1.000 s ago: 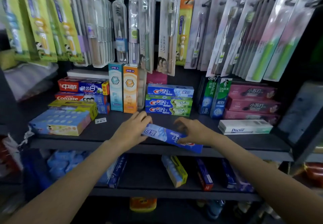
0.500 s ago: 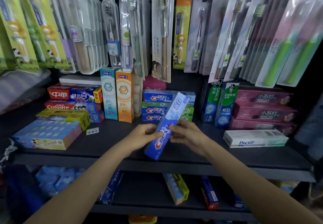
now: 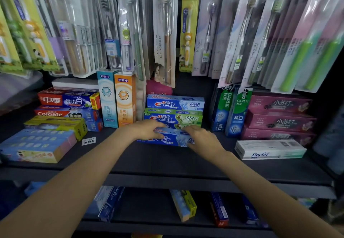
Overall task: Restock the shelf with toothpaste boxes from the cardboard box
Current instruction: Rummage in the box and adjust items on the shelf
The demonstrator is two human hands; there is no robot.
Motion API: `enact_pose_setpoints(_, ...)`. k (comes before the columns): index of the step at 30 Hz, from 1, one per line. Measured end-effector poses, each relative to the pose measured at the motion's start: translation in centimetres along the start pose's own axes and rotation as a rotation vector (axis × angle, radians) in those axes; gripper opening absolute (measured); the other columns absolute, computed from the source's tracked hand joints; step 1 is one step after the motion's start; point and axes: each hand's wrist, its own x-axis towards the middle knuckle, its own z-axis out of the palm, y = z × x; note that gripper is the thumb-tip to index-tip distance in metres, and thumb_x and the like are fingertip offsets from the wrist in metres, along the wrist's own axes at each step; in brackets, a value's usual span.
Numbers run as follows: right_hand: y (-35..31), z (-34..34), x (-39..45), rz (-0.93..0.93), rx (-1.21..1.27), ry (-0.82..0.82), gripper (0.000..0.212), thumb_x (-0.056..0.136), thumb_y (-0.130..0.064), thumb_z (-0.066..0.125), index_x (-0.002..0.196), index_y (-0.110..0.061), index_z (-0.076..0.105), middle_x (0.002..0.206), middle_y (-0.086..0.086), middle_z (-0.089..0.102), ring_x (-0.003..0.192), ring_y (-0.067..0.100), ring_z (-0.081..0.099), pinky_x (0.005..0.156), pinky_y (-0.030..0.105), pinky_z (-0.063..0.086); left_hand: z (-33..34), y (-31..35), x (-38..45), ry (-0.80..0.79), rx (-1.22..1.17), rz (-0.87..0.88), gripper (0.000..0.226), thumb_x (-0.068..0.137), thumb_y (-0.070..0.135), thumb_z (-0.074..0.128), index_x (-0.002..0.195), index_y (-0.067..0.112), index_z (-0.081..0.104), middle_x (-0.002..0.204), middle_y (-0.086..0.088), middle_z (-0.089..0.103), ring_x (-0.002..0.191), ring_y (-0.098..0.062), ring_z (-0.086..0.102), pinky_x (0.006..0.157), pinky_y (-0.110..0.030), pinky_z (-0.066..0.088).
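Note:
A blue Crest toothpaste box lies lengthwise on the dark shelf, right in front of a stack of three Crest boxes. My left hand grips its left end from above. My right hand covers its right end, fingers curled over the top edge. The cardboard box is out of view.
Colgate and other boxes are stacked at left, two upright boxes beside them. Darlie boxes, pink boxes and a white Doctor box sit at right. Toothbrush packs hang overhead. A lower shelf holds more boxes.
The blue Crest box has gone from tilted upright in both hands to lying flat against the Crest stack, further back on the shelf. Both hands moved forward with it.

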Motion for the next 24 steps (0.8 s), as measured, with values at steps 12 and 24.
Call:
enact_pose_setpoints(12, 0.9, 1.9, 2.3, 0.114, 0.111, 0.072, 0.034, 0.089, -0.003, 0.052, 0.123, -0.008, 0.055, 0.128, 0.009, 0.049, 0.107, 0.033, 0.057, 0.089, 0.043, 0.049, 3.2, -0.6, -0.1, 0.607, 0.161, -0.092, 0.038, 0.092, 0.02, 0.052, 0.129, 0.018, 0.047, 0.135, -0.004, 0.038, 0.128, -0.022, 0.031, 0.109, -0.037, 0.031)
enact_pose_setpoints(24, -0.9, 3.5, 1.9, 0.051, 0.048, 0.354, 0.024, 0.09, -0.008, 0.053, 0.113, -0.004, 0.058, 0.118, 0.012, 0.05, 0.073, 0.033, 0.063, 0.052, 0.034, 0.046, 6.9, -0.5, -1.8, 0.747, -0.107, -0.018, 0.049, 0.089, 0.006, 0.052, 0.136, 0.011, 0.04, 0.137, -0.009, 0.032, 0.127, -0.023, 0.036, 0.104, -0.033, 0.041)
